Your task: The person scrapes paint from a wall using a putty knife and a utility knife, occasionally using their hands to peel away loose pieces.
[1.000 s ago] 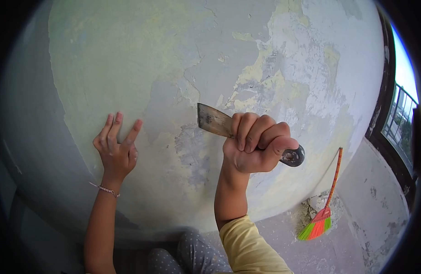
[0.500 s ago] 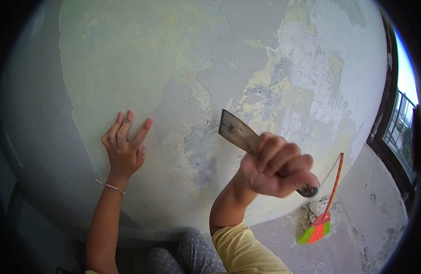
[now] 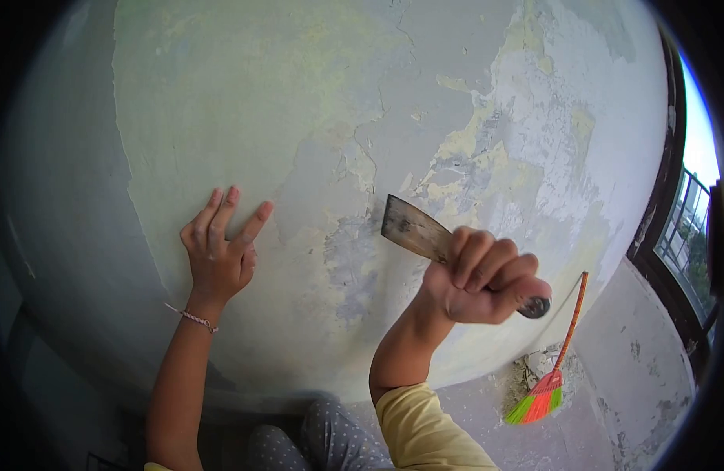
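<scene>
A wall (image 3: 220,118) with peeling grey and yellowish paint fills most of the view. My left hand (image 3: 223,247) rests against it with fingers spread, a braided bracelet (image 3: 195,320) at the wrist. In my right hand (image 3: 491,279) a putty knife (image 3: 415,228) is gripped in a fist, its flat worn blade pointing up and left. The blade tip overlaps a cracked, flaking stretch of paint. Only the dark butt of the handle shows past my thumb; the rest is inside my fingers.
At lower right a broom (image 3: 570,337) with orange and green bristles leans on the wall, beside a heap of paint flakes (image 3: 527,373) on the floor (image 3: 472,408). A dark-framed window (image 3: 668,243) stands at the right. My knees (image 3: 330,432) are at the bottom.
The view has shifted slightly, so the wall's patches sit a little further right. My right hand and the putty knife appear slightly lower and to the right. My left hand keeps its place on the wall.
</scene>
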